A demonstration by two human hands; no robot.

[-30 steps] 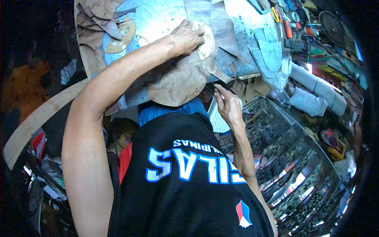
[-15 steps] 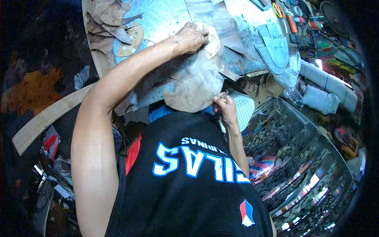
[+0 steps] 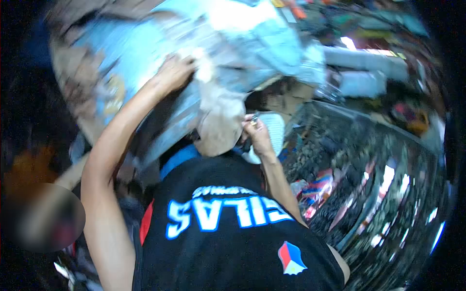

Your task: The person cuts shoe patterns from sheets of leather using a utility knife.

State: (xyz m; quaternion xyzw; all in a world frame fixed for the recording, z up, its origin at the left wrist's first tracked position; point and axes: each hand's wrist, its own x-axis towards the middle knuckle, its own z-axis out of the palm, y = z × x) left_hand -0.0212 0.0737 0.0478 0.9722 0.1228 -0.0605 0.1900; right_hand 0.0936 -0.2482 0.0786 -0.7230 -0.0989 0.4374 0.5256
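Note:
My left hand reaches across the table with bent fingers pressing on a pale, rounded pattern piece. Under that piece runs a grey-brown sheet of leather, whose lower end hangs over the table edge towards my lap. Beside the hanging edge, my right hand is closed in a pinch. A small dark, partly shiny thing shows at its fingertips, too blurred to name. Motion smears the whole view.
Brown leather scraps lie along the left of the worn blue-white table. A white perforated seat is just behind my right hand. A large glass-edged case and wrapped rolls stand at the right.
My view has turned and shifted, so the table and both hands appear further left. The left hand stays on the pattern piece; the right stays pinched beside the leather's edge.

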